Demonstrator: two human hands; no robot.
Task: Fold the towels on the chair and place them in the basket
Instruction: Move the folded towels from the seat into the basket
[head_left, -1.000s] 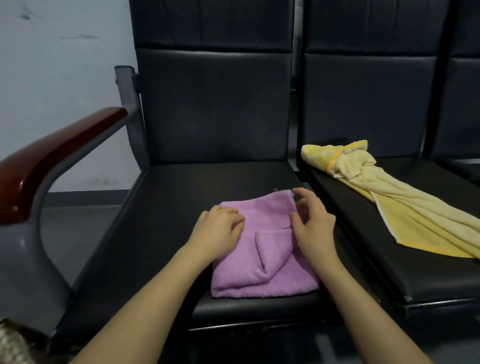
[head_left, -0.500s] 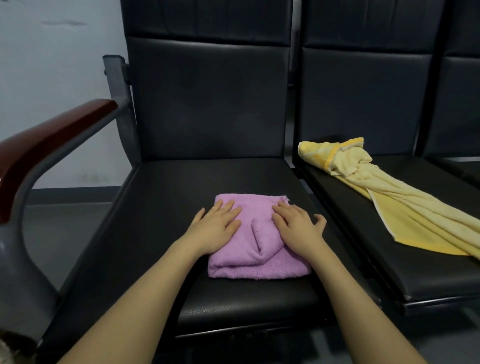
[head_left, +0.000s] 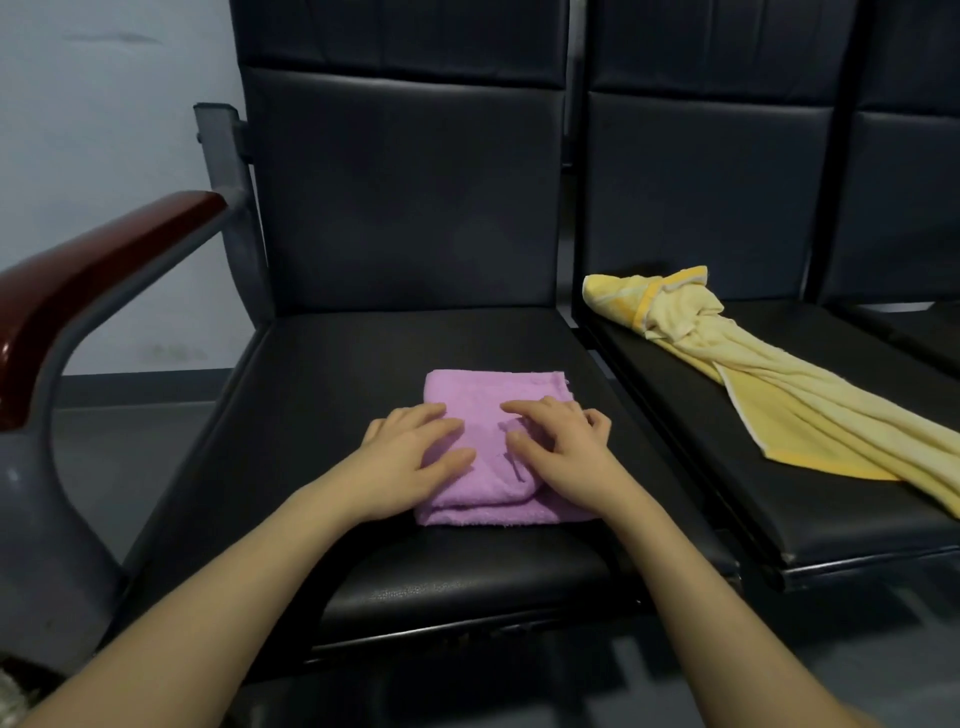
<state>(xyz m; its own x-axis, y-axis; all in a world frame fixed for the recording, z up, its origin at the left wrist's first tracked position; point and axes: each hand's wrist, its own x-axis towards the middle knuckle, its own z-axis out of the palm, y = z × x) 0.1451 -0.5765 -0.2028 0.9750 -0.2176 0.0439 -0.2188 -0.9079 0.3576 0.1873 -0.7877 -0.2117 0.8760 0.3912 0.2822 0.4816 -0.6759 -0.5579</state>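
A pink towel (head_left: 493, 395), folded into a small square, lies on the seat of the left black chair (head_left: 332, 415). My left hand (head_left: 410, 457) lies flat on the towel's left side, fingers straight. Flat on its right side rests my right hand (head_left: 561, 452), fingers spread and slightly bent, pressing the cloth down. On the seat of the chair to the right (head_left: 779, 499) sprawls a yellow towel (head_left: 779, 395), unfolded and bunched at its far end. No basket is in view.
A dark red armrest (head_left: 88, 275) on a grey metal frame stands to the left of the seat. A third black chair (head_left: 914, 208) shows at the far right. A pale wall (head_left: 104, 130) and grey floor lie behind and below.
A second ago my hands were folding the pink towel's far edge over. Now both lie flat on the folded towel and have slid toward me, smoothing it.
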